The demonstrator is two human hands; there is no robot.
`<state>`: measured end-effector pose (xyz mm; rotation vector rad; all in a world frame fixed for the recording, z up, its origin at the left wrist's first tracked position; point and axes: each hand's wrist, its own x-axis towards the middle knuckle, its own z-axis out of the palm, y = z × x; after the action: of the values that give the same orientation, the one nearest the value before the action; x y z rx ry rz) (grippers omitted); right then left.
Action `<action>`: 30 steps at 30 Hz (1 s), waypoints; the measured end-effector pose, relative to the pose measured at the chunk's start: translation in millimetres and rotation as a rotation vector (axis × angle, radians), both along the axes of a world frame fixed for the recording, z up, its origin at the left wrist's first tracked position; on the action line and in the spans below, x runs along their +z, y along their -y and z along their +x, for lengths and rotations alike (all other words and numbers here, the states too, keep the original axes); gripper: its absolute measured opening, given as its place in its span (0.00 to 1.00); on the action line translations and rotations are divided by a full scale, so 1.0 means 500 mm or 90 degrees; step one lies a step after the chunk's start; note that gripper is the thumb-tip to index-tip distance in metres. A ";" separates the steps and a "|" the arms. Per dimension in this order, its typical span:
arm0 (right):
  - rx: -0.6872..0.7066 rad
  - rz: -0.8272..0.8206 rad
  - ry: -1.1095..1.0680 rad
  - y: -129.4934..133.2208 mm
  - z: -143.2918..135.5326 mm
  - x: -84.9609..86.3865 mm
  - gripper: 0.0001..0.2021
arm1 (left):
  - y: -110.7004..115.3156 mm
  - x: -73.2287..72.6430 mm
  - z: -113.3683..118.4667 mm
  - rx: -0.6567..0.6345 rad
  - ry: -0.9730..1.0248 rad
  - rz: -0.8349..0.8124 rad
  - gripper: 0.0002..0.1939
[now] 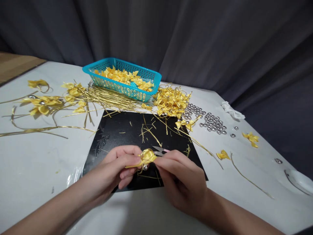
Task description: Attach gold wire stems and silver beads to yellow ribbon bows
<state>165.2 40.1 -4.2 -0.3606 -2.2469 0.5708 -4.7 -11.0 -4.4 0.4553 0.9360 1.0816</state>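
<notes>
Over the black mat, my left hand (123, 164) pinches the left side of a yellow satin ribbon bow (148, 156). Gold cord loops around this bow, and a small shiny silver bead shows at its lower edge. From the other side my right hand (182, 178) is closed, its fingertips on the bow's right edge. Small scissors (159, 150) show their parted blades just above the right fingers, pointing left. Their handles are hidden behind that hand, so whether it holds them or they lie on the mat is unclear.
Cord scraps lie on the black mat (117, 130). Behind it stand a blue basket (114, 85) of yellow bows, a gold cord bundle (110, 98) and a pile of finished-looking bows (172, 101). Silver beads (212, 123) are scattered right; more bows (42, 102) lie left.
</notes>
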 end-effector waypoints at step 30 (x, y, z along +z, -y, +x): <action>-0.045 0.026 -0.033 0.009 -0.011 -0.018 0.12 | -0.003 0.006 0.002 0.010 -0.088 0.021 0.10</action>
<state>159.8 35.3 -13.4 -0.3986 -2.1835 0.4910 -3.6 -9.4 -1.3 0.5560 1.0464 1.0912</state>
